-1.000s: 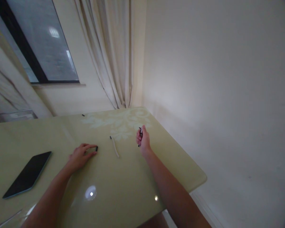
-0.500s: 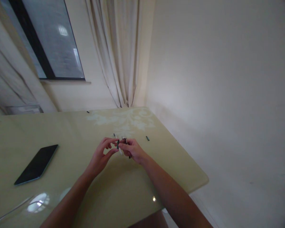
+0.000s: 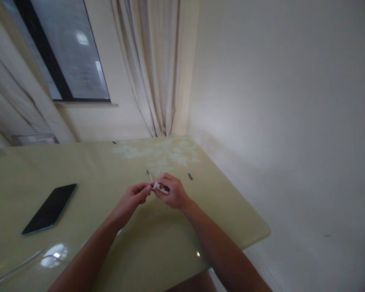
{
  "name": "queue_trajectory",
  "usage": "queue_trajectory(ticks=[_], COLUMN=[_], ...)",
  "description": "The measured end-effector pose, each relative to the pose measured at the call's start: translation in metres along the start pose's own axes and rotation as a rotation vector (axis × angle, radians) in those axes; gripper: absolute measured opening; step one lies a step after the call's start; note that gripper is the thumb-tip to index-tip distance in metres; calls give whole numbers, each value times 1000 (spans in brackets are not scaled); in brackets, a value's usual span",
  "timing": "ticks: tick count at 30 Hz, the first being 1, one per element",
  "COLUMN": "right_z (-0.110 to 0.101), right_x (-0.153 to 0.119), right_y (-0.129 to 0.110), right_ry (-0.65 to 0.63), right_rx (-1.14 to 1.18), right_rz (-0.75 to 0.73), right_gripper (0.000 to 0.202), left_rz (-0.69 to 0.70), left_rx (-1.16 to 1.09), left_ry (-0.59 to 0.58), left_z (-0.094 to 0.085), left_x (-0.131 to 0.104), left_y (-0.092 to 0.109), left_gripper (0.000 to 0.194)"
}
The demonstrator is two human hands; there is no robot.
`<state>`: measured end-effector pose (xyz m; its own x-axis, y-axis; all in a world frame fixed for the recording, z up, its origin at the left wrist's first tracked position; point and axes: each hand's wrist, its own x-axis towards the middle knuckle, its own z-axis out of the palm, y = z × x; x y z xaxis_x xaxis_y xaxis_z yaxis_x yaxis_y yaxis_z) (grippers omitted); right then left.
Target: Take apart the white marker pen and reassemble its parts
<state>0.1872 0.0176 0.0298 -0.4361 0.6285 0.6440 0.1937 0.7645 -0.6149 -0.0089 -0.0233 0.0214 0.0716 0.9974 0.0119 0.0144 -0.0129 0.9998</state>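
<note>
Fingertips of both hands are met over the table's middle, where a small dark piece point(image 3: 163, 187) is pinched in the right hand point(image 3: 171, 194), its fingers closed around it. The left hand point(image 3: 134, 198) is closed too, thumb and forefinger pressed against the end of the same piece; what exactly is held between them is too small to be told. A thin white stick point(image 3: 150, 177) is seen running from the meeting point toward 11 o'clock, ending in a dark tip; whether it is gripped or merely lies on the table behind the fingers cannot be told.

Compared with half a second earlier, the hands have been brought closer together and the left fingers, then spread, are now shut. A second ago they were well apart, the left resting flat on the table and the right raised alone.

A small dark cap point(image 3: 190, 176) lies on the table point(image 3: 237, 219) at 2 o'clock from the hands, near but apart. A black phone point(image 3: 50, 208) lies face up at 9 o'clock, well apart. A tiny dark speck point(image 3: 114, 142) is seen at 11 o'clock, near the table's far edge.
</note>
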Motion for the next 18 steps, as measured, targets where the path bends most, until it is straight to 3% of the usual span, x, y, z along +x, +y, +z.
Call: queue_trajectory(ticks=[10, 18], right_z=[-1, -1], right_x=[-5, -6], right_y=[8, 9], right_ry=[-89, -80], right_rx=[-275, -293], right_rz=[-110, -124], right_gripper=[24, 34], left_rz=[-51, 12], left_rx=[61, 39], left_ry=[29, -21], left_z=[-5, -2], left_x=[-2, -4], left_y=[4, 1], left_gripper=[50, 47])
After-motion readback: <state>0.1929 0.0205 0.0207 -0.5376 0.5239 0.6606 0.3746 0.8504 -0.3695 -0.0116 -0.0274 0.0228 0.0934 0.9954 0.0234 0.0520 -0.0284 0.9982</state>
